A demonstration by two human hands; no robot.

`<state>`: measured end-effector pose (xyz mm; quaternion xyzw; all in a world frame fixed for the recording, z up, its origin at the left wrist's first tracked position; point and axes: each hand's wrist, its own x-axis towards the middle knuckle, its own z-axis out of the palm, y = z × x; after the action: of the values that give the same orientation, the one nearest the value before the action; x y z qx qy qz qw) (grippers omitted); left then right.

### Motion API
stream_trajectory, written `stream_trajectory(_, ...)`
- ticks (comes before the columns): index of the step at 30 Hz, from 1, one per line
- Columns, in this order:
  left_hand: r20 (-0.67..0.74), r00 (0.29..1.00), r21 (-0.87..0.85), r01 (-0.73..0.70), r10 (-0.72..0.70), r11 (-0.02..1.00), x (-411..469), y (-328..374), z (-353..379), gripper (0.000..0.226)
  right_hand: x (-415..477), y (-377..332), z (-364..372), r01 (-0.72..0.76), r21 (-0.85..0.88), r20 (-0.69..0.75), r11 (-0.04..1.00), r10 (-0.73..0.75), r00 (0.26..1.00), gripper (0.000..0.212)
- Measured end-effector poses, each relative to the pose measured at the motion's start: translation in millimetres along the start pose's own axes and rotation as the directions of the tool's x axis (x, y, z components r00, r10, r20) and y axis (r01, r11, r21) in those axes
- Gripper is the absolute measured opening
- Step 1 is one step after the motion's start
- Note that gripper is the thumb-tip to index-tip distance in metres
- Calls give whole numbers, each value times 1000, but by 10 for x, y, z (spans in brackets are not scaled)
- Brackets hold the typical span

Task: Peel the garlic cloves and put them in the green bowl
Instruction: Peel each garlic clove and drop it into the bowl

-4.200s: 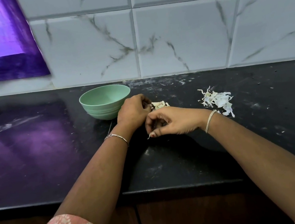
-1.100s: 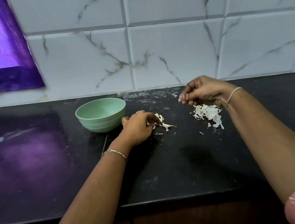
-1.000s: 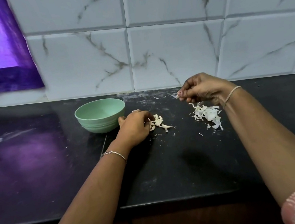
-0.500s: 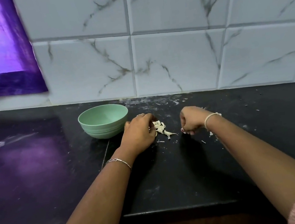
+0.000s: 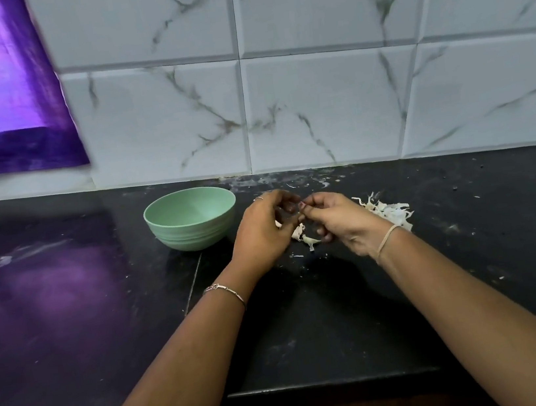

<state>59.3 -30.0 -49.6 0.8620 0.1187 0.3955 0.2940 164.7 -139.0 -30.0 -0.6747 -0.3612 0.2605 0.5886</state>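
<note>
Head view: a person is working at a black counter [image 5: 311,327], left hand [image 5: 263,229] and right hand [image 5: 338,220] curling fingertip to fingertip just right of the green bowl [image 5: 191,218]. Whether a clove is being pinched between them cannot be told. A few garlic cloves [image 5: 303,235] are lying on the counter beneath the hands, with a heap of peels [image 5: 388,210] beside the right wrist. Peeling appears to be in hand; the next move is calling for stripping the skin, then carrying the bare clove left into the bowl.

Left hand [image 5: 264,232] and right hand [image 5: 343,221] meet at the fingertips, fingers curled.
</note>
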Motion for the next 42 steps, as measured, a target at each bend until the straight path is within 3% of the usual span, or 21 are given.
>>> stream_trajectory(3,-58,994,-171,81,-92,982,20,12,5,20,-15,14,48,-98,216,45,971,90,995,18)
stream_trajectory(7,-88,984,-206,132,-153,970,51,-2,13,6,-48,-22,5,-140,314,97,939,115,989,13)
stream_trajectory(15,78,988,-324,154,-135,933,37,27,-33,9,-77,-34,-35,-169,344,122,923,135,983,17)
stream_trajectory(24,1,985,-332,164,-173,929,35,40,-61,12,-78,-50,-29,-103,386,28,917,100,995,4)
stream_trajectory(34,49,975,-415,218,-218,883,19,54,-102,13,-100,-54,1,25,275,-112,961,6,994,4)
stream_trajectory(37,-34,982,-332,165,-187,929,25,29,-75,15,-102,-52,4,75,226,-117,971,-50,992,5)
stream_trajectory(42,-81,987,-151,124,-137,981,14,43,-55,14,-87,11,50,226,-35,-191,973,-229,955,14)
